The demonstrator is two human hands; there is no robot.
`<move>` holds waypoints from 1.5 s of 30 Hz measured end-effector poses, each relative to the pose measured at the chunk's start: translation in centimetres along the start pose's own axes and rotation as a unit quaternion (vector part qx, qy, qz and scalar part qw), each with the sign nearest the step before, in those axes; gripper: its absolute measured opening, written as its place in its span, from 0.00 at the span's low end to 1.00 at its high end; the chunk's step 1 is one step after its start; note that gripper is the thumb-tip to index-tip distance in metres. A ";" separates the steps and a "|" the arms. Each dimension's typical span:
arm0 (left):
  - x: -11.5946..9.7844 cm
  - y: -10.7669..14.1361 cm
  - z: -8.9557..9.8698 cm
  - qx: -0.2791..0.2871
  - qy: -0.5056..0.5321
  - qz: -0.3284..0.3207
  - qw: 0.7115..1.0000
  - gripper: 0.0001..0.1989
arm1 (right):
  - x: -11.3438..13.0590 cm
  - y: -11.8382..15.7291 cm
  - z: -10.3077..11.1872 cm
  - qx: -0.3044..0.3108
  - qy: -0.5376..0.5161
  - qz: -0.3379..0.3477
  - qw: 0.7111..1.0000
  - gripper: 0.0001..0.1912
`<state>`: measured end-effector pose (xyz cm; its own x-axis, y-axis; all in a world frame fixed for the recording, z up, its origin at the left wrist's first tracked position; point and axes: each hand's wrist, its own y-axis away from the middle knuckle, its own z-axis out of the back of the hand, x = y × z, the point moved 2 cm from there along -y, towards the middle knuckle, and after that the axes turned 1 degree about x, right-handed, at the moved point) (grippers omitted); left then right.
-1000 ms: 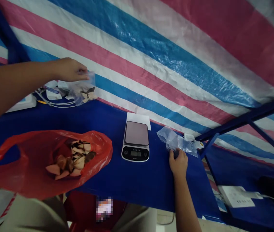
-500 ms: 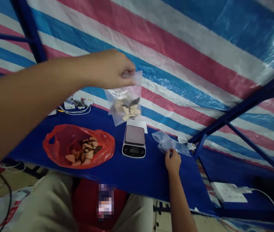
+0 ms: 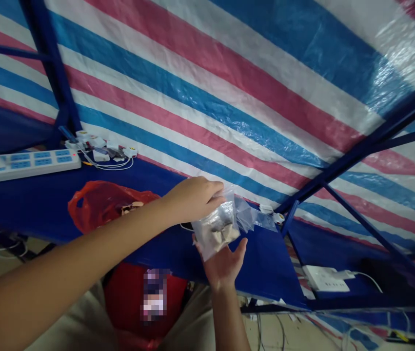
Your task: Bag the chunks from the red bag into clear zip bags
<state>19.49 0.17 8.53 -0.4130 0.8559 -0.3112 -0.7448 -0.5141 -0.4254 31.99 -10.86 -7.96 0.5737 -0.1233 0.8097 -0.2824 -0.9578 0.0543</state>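
Observation:
My left hand (image 3: 200, 197) pinches the top edge of a clear plastic bag (image 3: 216, 229) with pale and dark chunks in its lower part. Under that bag, my right hand (image 3: 224, 263) is palm up with its fingers spread, against the bag's lower end. Behind them, more clear bags (image 3: 246, 214) lie on the blue table (image 3: 266, 263). An open red plastic bag (image 3: 90, 207) with brown pieces inside sits to the left, partly covered by my left forearm. The scale is almost wholly hidden behind my left hand and the bag.
A white power strip (image 3: 42, 161) lies at the table's left, beside a cluster of plugs and cables (image 3: 101, 151). Small white plugs (image 3: 273, 214) sit at the right back edge. Another white power strip (image 3: 326, 279) is at the right. Striped sheeting rises behind the table.
My left hand has lowered the filled bag and moved it rightward. My right hand has left the clear bags on the table and turned palm up beneath the filled one. The view has shifted slightly.

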 end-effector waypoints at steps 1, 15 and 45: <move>0.5 0.3 -0.7 0.001 -0.008 0.025 1.000 0.14 | 0.0 0.1 -0.8 0.005 -0.026 -0.014 1.000 0.47; 7.0 8.0 5.0 -0.152 -0.078 0.131 0.977 0.20 | 0.2 -1.9 -4.3 -0.096 0.043 0.001 0.994 0.29; 12.8 18.0 4.9 -0.232 0.368 0.314 0.844 0.21 | 1.2 -10.1 -23.8 0.438 0.631 0.128 0.627 0.23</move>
<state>-1.76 2.12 1.08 -0.0860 0.2275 -0.9700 -0.1438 -0.9662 -0.2139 17.27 4.85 6.35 -0.6263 -0.5280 0.5735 0.6077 -0.7915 -0.0651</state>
